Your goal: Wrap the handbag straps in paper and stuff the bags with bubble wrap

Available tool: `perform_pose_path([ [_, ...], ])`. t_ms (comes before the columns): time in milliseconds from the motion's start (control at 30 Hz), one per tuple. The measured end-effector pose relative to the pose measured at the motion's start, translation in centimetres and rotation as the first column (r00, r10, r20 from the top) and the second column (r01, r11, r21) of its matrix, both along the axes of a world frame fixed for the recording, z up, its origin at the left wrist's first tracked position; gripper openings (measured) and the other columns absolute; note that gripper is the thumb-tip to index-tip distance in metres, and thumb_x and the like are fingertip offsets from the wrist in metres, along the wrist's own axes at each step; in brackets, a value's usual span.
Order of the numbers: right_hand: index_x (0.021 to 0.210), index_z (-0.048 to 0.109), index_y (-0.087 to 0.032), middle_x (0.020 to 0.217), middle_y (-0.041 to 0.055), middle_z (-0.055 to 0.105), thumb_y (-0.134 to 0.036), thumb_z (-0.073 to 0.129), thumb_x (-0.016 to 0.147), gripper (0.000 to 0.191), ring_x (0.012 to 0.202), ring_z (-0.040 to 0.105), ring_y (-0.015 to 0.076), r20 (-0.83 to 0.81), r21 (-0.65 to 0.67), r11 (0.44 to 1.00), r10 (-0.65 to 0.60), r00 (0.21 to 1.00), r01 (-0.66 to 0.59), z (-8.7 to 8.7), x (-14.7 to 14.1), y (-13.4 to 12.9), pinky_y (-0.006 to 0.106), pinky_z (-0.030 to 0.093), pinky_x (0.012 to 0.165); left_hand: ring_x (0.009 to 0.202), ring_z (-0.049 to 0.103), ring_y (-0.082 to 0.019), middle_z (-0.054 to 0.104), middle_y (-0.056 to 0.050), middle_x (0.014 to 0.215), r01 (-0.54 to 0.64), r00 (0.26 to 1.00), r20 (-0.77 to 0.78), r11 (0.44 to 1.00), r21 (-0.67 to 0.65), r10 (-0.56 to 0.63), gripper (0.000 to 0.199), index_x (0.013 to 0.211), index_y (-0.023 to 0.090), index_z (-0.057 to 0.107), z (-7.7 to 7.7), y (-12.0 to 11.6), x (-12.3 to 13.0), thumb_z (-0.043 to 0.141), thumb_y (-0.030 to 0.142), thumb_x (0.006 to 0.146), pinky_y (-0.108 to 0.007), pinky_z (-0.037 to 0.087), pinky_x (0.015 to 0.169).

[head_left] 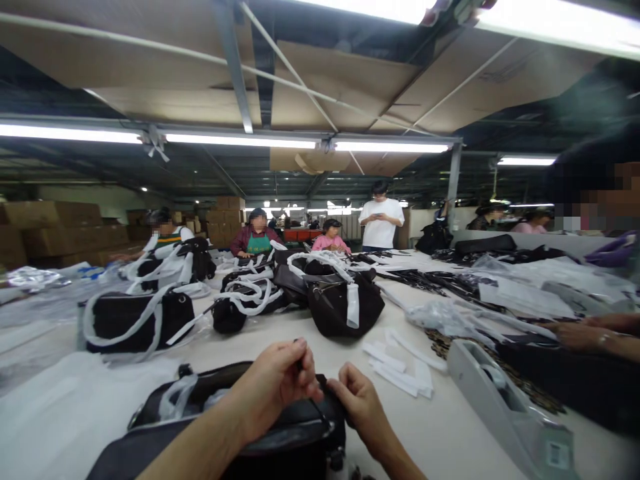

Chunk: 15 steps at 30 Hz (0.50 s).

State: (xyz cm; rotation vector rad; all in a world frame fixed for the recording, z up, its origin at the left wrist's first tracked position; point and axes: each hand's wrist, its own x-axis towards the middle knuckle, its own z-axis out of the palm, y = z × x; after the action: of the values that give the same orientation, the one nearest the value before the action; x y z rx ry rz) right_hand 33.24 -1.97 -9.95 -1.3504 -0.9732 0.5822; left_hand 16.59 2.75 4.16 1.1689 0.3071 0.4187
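Note:
A black handbag point(287, 437) lies right in front of me, its top partly unzipped with clear plastic point(179, 398) showing inside. Above its top my left hand point(286, 373) is closed, fingers curled around a thin dark strap that runs down toward the bag. At the bag's right end my right hand point(359, 403) pinches the edge between thumb and finger. My left forearm covers part of the bag's front. Just beyond stands another black handbag point(340, 307) with its handles wrapped in white material.
Several wrapped black bags point(140, 320) stand to the left. White strips point(400, 370) and a grey tape dispenser point(500, 407) lie to the right. A co-worker's hands point(590, 333) are at far right over dark material. White sheeting point(75, 407) lies at left.

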Motion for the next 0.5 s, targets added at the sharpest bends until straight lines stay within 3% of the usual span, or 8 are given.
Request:
perform_pose_path([
  [133, 0.068, 0.036, -0.024, 0.049, -0.0112, 0.029, -0.072, 0.066, 0.067, 0.057, 0.045, 0.023, 0.0073, 0.024, -0.032, 0.999, -0.010, 1.000, 0.011, -0.2, 4.4, -2.0, 0.022, 0.016, 0.044, 0.044, 0.035, -0.006, 0.037, 0.009, 0.051, -0.098, 0.987, -0.139, 0.990, -0.099, 0.083, 0.038, 0.063, 0.018, 0.050, 3.1, 4.3, -6.0, 0.082, 0.038, 0.070, -0.024, 0.045, 0.053],
  [200, 0.066, 0.037, -0.023, 0.050, -0.0103, 0.029, -0.073, 0.068, 0.065, 0.058, 0.047, 0.025, 0.0080, 0.094, -0.071, 0.995, -0.065, 0.994, 0.072, -0.9, 7.1, -3.5, 0.023, 0.019, 0.046, 0.040, 0.027, -0.004, 0.028, 0.010, 0.049, -0.247, 0.964, -0.139, 0.958, -0.143, 0.228, 0.037, 0.059, 0.019, 0.045, 4.2, 6.9, -10.5, 0.073, 0.032, 0.078, -0.019, 0.038, 0.045],
  [233, 0.065, 0.037, -0.023, 0.050, -0.0098, 0.029, -0.073, 0.066, 0.067, 0.057, 0.047, 0.026, 0.0087, 0.124, -0.103, 0.991, -0.076, 0.989, 0.089, -1.4, 8.3, -4.1, 0.023, 0.020, 0.046, 0.042, 0.030, -0.004, 0.027, 0.010, 0.050, -0.304, 0.947, -0.158, 0.937, -0.173, 0.278, 0.036, 0.057, 0.019, 0.042, 4.4, 7.9, -12.6, 0.071, 0.025, 0.079, -0.020, 0.044, 0.051],
  [267, 0.067, 0.039, -0.024, 0.052, -0.0090, 0.031, -0.072, 0.063, 0.070, 0.055, 0.047, 0.028, 0.0097, 0.156, -0.129, 0.987, -0.077, 0.985, 0.098, -1.7, 9.3, -4.6, 0.024, 0.022, 0.047, 0.045, 0.035, -0.004, 0.030, 0.009, 0.053, -0.363, 0.929, -0.147, 0.912, -0.190, 0.339, 0.032, 0.059, 0.018, 0.045, 4.3, 8.6, -14.5, 0.070, 0.024, 0.080, -0.023, 0.051, 0.064],
  [333, 0.065, 0.039, -0.024, 0.053, -0.0075, 0.034, -0.070, 0.061, 0.072, 0.051, 0.050, 0.033, 0.0119, 0.265, -0.156, 0.980, -0.083, 0.961, 0.127, -2.2, 10.6, -4.9, 0.026, 0.026, 0.049, 0.045, 0.035, -0.006, 0.031, 0.009, 0.051, -0.419, 0.901, -0.177, 0.900, -0.118, 0.397, 0.039, 0.057, 0.019, 0.045, 3.4, 8.9, -16.8, 0.080, 0.030, 0.071, -0.028, 0.054, 0.065],
  [433, 0.063, 0.042, -0.024, 0.053, -0.0044, 0.043, -0.065, 0.059, 0.074, 0.046, 0.054, 0.042, 0.0157, 0.466, -0.199, 0.965, -0.060, 0.883, 0.170, -1.3, 11.2, -4.3, 0.028, 0.034, 0.054, 0.050, 0.038, -0.009, 0.038, 0.007, 0.054, -0.445, 0.883, -0.131, 0.893, 0.069, 0.450, 0.048, 0.059, 0.019, 0.047, 1.5, 8.1, -17.4, 0.086, 0.046, 0.062, -0.029, 0.053, 0.063],
  [500, 0.062, 0.046, -0.024, 0.055, -0.0019, 0.051, -0.063, 0.055, 0.077, 0.042, 0.057, 0.049, 0.0183, 0.575, -0.251, 0.948, -0.016, 0.818, 0.195, 0.4, 11.1, -3.9, 0.030, 0.038, 0.057, 0.057, 0.046, -0.013, 0.046, 0.004, 0.060, -0.433, 0.866, -0.137, 0.859, 0.272, 0.480, 0.044, 0.064, 0.019, 0.051, 0.9, 7.6, -17.2, 0.080, 0.052, 0.067, -0.033, 0.053, 0.071],
])
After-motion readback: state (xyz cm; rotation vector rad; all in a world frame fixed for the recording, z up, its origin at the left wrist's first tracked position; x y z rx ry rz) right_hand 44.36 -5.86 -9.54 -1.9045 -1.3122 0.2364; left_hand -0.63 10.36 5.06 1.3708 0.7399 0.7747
